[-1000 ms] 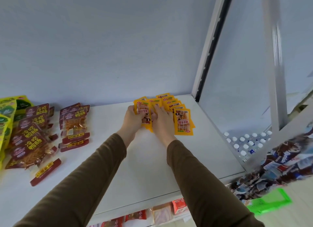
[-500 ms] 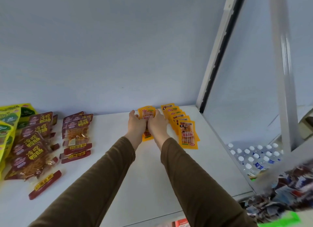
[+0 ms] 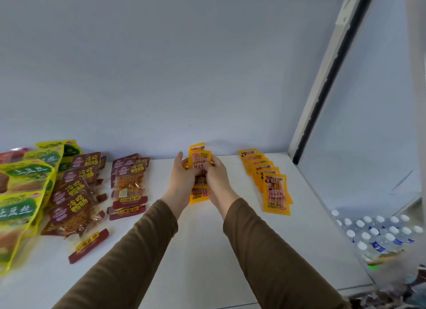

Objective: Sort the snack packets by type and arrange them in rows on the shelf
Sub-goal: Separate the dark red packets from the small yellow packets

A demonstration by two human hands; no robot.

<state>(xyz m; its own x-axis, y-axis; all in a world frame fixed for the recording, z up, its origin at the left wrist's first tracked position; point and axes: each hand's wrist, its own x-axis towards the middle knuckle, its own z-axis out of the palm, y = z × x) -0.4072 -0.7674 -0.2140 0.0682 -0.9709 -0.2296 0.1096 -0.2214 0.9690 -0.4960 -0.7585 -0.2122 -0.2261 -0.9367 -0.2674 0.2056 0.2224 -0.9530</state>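
Hands are both working the same little stack right now: the left hand and the right hand are pinching a bunch of yellow packets from either side, thumbs and fingers curling round the edges, knuckles nearly touching in the middle. The stack is sitting toward the back of the shelf, close to the wall, dead centre between the two forearms, so neither hand is really nearer. Its long axis is running front to back, straight away from the person, with the top packets tipping up off the shelf and the lowest one poking out flat below the wrists. What matters for the next move, I'm guessing, is the gap off to the right: the finished yellow row is lying well apart from the held stack, fanning front to back on the same axis, overlapping like shingles. So this bunch is probably getting fanned out as a second row, parallel to that one, and the right hand is sitting on the side facing it. Over on the left, the maroon packets and the green-yellow bags are already lying in their own groups.
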